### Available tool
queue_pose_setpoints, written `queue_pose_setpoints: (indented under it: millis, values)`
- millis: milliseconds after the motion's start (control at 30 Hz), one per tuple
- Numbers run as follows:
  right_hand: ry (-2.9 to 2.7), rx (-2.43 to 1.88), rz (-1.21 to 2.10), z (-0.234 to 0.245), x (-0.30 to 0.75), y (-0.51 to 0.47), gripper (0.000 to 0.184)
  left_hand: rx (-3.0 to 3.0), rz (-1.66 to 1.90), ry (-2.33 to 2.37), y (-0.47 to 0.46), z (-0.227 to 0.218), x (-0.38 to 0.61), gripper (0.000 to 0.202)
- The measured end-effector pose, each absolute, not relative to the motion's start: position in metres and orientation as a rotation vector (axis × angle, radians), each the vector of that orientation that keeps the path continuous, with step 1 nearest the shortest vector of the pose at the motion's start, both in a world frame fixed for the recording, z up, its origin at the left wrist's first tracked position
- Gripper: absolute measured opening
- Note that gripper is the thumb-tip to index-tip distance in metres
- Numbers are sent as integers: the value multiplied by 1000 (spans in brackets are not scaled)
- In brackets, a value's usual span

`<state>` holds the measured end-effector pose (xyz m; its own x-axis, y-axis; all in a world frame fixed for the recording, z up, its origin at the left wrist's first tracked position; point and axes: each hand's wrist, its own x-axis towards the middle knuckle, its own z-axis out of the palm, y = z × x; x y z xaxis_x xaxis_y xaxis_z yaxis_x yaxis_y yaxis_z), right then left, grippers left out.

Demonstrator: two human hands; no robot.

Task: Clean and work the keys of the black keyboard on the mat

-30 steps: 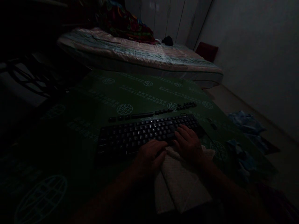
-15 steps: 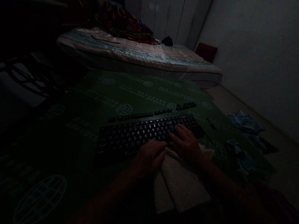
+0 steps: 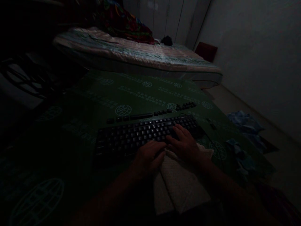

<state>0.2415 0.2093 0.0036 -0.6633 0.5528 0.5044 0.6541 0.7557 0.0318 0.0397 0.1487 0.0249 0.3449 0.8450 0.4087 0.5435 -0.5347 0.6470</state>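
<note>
A black keyboard [image 3: 131,135] lies on the green printed sheet in dim light. My right hand [image 3: 184,142] rests over its right-hand part, fingers stretched out and somewhat apart on the keys. Close beside it, my left hand [image 3: 149,155] is at the keyboard's front edge, with fingers bent together and the thumb below them. Whatever those fingers may hold is too dark to make out. Behind the keyboard runs a row of loose keycaps, among them a long space bar [image 3: 141,116]. A folded light cloth [image 3: 183,185] lies under my right wrist.
The green sheet [image 3: 89,106] bears globe prints and lettering. A cable [image 3: 213,144] runs off to the right, near small dark pieces [image 3: 211,125] and a crumpled bluish cloth [image 3: 240,157]. More fabric [image 3: 245,122] lies farther right. Beyond stands a bed [image 3: 141,56].
The whole view has shifted slightly, so things sit a little farther left. My right fingers have changed position slightly over the keys; my left hand keeps nearly the same pose.
</note>
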Motion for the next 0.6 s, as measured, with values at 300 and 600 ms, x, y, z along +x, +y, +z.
queue_pose_setpoints:
  millis: [300,600]
  values:
    - [-2368,-902,-314,3,244,209,25,2219,1039,1236,148,24,39,16]
    - [-2318,-974,-255,1,244,210,18,2228,1059,1222,148,24,39,20]
